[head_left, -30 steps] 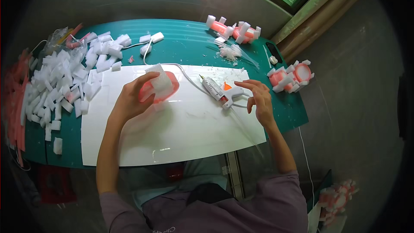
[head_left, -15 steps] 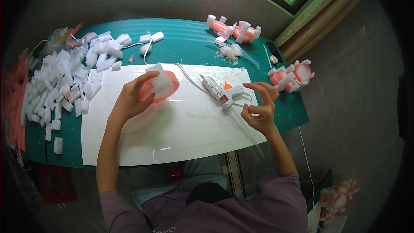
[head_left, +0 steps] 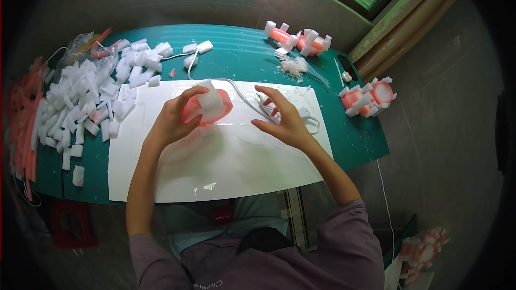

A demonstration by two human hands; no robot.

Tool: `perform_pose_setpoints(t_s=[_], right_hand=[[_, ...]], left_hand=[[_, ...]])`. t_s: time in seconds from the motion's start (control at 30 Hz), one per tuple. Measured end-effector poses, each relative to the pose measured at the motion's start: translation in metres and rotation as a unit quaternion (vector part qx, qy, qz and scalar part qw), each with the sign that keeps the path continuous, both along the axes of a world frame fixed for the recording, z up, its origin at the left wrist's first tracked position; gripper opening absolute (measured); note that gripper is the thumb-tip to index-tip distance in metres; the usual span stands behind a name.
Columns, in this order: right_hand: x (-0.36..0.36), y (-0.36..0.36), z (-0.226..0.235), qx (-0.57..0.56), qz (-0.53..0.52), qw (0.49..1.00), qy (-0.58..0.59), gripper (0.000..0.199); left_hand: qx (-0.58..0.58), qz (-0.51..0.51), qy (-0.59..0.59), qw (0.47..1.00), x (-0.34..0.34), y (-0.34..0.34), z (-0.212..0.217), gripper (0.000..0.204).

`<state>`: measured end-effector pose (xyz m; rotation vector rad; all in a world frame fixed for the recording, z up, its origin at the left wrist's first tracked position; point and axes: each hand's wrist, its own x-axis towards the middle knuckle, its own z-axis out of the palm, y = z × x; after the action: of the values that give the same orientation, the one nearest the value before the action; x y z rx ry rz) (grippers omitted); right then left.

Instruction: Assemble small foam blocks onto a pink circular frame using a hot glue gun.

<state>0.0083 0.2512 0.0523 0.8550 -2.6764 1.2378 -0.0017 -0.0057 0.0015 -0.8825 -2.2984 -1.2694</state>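
My left hand pinches a white foam block between thumb and fingertips. The block lies across a pink foam ring, which rests on or just above the white board. Right of the ring, my right hand hovers with thumb and fingers spread, holding nothing. Behind and beneath its fingers lies a white glue gun, partly covered by the hand, with its cord leading away to the far side.
A big heap of white foam pieces covers the left, beside pink foam strips. Foam-studded pink rings stand at the far right and right edge. Clear glue sticks and scraps lie between. The white board covers the green table.
My right hand has moved left from beside the glue gun's handle, across the gun toward the ring, and its fingers have spread. My left hand keeps its hold on the block.
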Motion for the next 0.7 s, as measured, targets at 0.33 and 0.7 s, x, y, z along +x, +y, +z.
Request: perform_pose_setpoints(t_s=[0.33,0.7], right_hand=[[-0.024,-0.03,-0.01,-0.175,0.053,0.933,-0.31,0.046],[0.03,0.185,-0.025,-0.525,-0.255,0.804,-0.111,0.02]], left_hand=[[0.198,-0.085,-0.219,0.952,0.006,0.004,0.006,0.089],[0.241,-0.11,-0.224,0.938,-0.001,0.006,0.002,0.07]])
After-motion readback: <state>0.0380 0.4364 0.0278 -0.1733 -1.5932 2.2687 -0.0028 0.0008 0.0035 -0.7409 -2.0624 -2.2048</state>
